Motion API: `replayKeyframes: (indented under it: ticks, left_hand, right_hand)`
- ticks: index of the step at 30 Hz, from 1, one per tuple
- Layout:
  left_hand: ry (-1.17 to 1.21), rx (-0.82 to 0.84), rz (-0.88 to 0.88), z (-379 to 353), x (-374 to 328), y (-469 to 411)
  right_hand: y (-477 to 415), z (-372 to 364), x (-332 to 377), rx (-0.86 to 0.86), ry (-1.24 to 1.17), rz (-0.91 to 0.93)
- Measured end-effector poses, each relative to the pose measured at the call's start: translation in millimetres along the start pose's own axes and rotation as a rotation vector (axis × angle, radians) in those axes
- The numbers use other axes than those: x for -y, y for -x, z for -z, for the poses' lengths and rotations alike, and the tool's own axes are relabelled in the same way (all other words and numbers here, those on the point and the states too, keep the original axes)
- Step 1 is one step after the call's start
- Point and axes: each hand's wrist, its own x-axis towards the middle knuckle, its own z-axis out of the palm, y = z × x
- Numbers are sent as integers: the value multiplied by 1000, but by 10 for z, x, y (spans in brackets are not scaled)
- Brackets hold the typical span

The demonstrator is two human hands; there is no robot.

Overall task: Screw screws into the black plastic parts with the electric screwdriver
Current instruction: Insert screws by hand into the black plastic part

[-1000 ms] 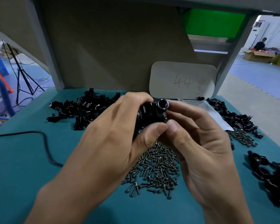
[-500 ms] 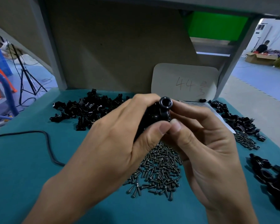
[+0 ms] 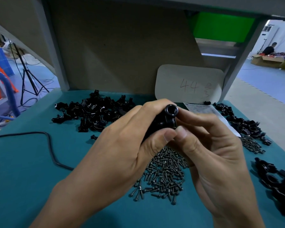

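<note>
Grip on the black plastic part, raised above the screw pile on the teal bench. Over the preceding second little had changed: the part stayed between both hands, its tubular bore turned slightly more toward the camera. This suggested alignment was unfinished; no seated screw was discernible, and no electric screwdriver was in view. The left hand curled round the part's body, thumb at its lower edge. The right hand pinched the same part, its thumb tip touching the left thumb.

Head-worn wide view, facing forward-down, close over teal table
</note>
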Motion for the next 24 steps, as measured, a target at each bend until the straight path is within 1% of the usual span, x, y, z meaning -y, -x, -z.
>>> replayKeyframes:
  ticks: [4, 10, 12, 14, 15, 16, 17, 18, 19, 20, 21, 22, 23, 24]
  left_hand:
    - [140, 30, 95, -17, 36, 24]
    - [129, 91, 113, 23, -12, 23]
    - [155, 115, 133, 26, 24, 30]
    - [120, 104, 183, -4, 160, 65]
    - [100, 95, 229, -32, 257, 98]
    - [85, 91, 279, -59, 372, 146]
    - [74, 87, 337, -83, 499, 196]
    - [62, 79, 395, -101, 632, 250]
    - [48, 70, 450, -112, 753, 301]
    - [32, 65, 493, -124, 859, 344]
    - [15, 64, 525, -136, 940, 379]
    - [4, 69, 545, -157, 998, 411]
    - [2, 75, 556, -184, 1038, 436]
    - [-1, 79, 560, -214, 1063, 460]
  right_hand:
    - [24, 31, -4, -1, 9, -13]
    - [24, 58, -65, 26, 14, -20]
    - [3, 60, -128, 33, 16, -31]
    - [-28, 85, -261, 74, 26, -64]
    - [-31, 112, -358, 85, 62, -98]
    - [-10, 151, -474, 73, 150, -137]
    - [25, 190, -617, 44, 301, -172]
    - [86, 224, -783, 32, 515, -205]
    - [183, 242, -959, 74, 759, -229]
    - [302, 231, -1131, 186, 978, -239]
    - [444, 200, -1311, 340, 1124, -229]
    - [592, 147, -1491, 503, 1195, -200]
    - [730, 94, -1652, 635, 1215, -157]
    - [842, 52, -1791, 707, 1214, -103]
